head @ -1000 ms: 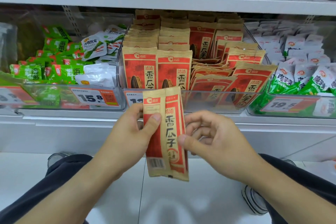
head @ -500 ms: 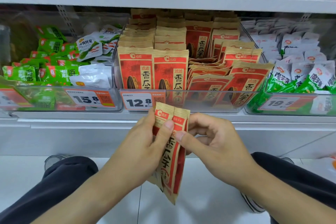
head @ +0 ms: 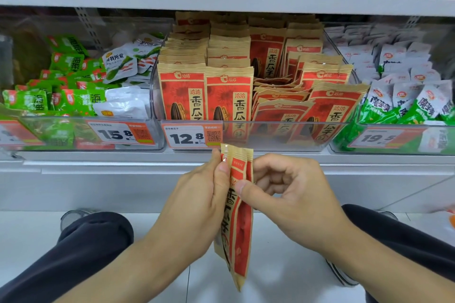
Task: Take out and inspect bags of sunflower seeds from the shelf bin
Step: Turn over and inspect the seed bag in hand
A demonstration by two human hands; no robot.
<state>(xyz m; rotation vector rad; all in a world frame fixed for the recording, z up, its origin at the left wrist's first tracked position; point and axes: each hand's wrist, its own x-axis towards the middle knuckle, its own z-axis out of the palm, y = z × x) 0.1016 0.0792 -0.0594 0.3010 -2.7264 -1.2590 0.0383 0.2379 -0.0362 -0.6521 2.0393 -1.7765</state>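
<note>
We see the clear shelf bin packed with red sunflower seed bags, and below it the bag we took out, now turned more edge-on and hanging lower than a second ago. Our left hand pinches its upper edge with the thumb; our right hand, fingers curled, pinches the opposite side.

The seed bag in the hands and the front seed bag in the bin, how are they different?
The held bag is outside the bin, pinched between the left hand and right hand; the front bag in the bin stands untouched. The held bag is turned edge-on; the front bag faces us flat. Both are red and tan.
</note>
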